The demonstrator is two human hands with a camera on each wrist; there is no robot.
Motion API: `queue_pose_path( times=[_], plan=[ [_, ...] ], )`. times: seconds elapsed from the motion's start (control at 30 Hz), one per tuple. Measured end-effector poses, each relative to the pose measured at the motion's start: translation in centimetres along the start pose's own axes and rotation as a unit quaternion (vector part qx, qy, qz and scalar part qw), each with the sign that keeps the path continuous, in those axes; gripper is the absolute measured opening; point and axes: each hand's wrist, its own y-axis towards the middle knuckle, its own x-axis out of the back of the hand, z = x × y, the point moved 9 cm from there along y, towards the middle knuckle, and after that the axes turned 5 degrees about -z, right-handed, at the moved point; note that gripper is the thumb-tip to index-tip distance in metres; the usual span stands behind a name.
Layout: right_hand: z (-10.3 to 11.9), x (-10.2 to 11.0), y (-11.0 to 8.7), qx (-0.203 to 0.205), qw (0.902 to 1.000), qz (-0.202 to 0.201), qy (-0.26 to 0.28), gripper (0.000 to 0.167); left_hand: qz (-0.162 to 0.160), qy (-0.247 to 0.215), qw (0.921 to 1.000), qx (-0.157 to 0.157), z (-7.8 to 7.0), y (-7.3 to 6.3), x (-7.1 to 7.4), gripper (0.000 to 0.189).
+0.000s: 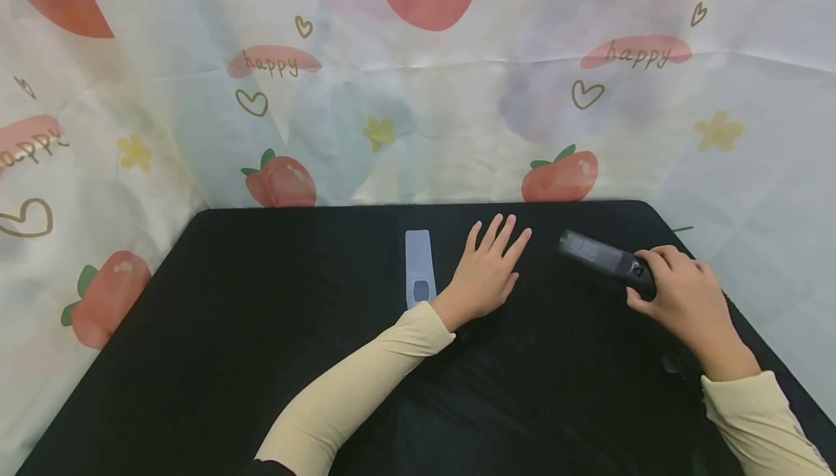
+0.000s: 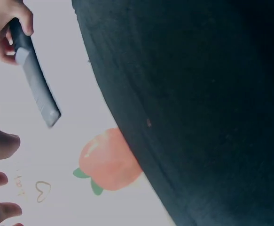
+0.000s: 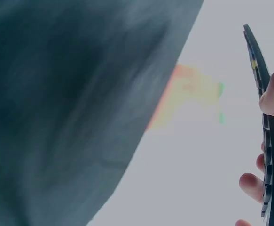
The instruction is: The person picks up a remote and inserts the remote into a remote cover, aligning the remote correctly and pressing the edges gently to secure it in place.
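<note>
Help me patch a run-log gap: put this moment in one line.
right hand: grips black remote | left hand: fingers spread, holding nothing | pale blue object: lies on black table, near left hand

The head camera looks down, cloth at twelve o'clock; close-up wrist cameras share the table, left's at three, right's at nine.

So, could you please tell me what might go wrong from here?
The dark remote juts well out of the right hand, so it might slip and drop.

In the head view, the left sleeve overlaps the near end of the pale lavender device; if they touch, moving that arm could nudge it.
</note>
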Motion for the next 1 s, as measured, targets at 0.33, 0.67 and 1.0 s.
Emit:
queue_pose_path(
  times=[0.33,0.67,1.0],
  plan=[
    [6.0,1.3,3.3,0.076,0.9952,-0.050,0.036,0.050,-0.073,0.027,0.9967,-0.023,0.3,-0.3,3.1,0.066],
    [11.1,1.6,4.4,0.130,0.9862,-0.090,0.047,0.051,-0.101,0.056,0.9911,-0.067,0.2,-0.8,5.1,0.073],
    [13.7,2.3,4.5,0.148,0.9707,-0.180,0.059,0.049,-0.147,0.060,0.9836,-0.085,1.0,-1.5,6.6,0.062]
  ],
)
